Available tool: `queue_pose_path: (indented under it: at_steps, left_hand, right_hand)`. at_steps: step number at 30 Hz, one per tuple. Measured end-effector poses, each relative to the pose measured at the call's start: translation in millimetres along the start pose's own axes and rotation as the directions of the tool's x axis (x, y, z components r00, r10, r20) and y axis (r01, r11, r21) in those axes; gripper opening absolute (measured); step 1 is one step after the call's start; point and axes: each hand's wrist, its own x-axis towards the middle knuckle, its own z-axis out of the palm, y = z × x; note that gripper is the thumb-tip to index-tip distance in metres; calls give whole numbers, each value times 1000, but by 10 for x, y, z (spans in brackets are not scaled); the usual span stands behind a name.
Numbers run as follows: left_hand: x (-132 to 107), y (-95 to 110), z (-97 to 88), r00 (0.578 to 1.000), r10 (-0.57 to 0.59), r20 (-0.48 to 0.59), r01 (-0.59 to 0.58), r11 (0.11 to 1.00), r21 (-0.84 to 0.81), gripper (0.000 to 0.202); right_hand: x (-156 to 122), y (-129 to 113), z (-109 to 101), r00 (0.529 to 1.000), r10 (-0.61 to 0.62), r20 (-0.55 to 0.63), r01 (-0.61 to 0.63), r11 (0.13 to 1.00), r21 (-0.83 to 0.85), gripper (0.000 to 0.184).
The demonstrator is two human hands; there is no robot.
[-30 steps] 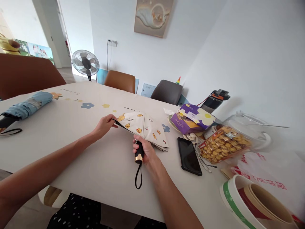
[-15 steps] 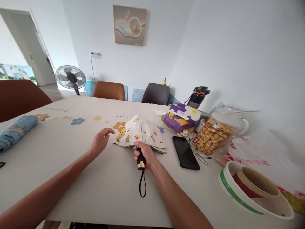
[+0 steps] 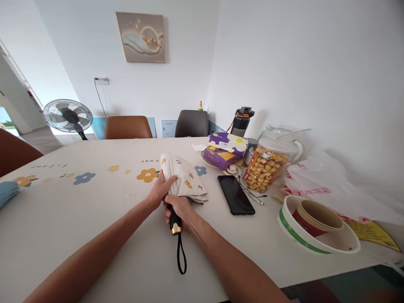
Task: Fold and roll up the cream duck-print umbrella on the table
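A cream folding umbrella (image 3: 183, 179) with small cartoon prints lies over the table, canopy loosely collapsed and pointing away from me. My right hand (image 3: 180, 209) is wrapped round its black handle, just below the canopy. A gold band and a black wrist loop (image 3: 181, 256) hang at the handle's near end. My left hand (image 3: 159, 190) is closed on the canopy's left side, thumb across the printed cloth, some fingers hidden beneath. The loose folds fan out on the right side.
Right of the umbrella lie a black phone (image 3: 236, 195), glasses (image 3: 252, 193), purple boxes (image 3: 221, 157), a snack jar (image 3: 267, 166) and a white paper bucket (image 3: 290, 229). A blue folded umbrella (image 3: 8, 192) is at the left edge. Chairs (image 3: 128, 127) stand behind the table.
My left hand has moved right from beside the umbrella and taken hold of the canopy, whose left side is now gathered in. The right hand keeps its grip. The view has turned right.
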Motion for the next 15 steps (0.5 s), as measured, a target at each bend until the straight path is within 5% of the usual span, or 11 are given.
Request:
queue_pose_path:
  at_steps: [7,12,15]
  left_hand:
    - [86,118,-193,946,-295,137,325,848,-418,40]
    - [64,133,-235,932,-288,221,362,784,-504,48]
    - [48,163,-245,927,-287,242,373,779,-504,52]
  right_hand:
    - [-106,-11,53,981,27,192,-14,997,-72,14]
    - [-148,-35,61,976,2,220,16,997,-78,13]
    - [-154,-17,83,978,-30,207,26,999,18,27]
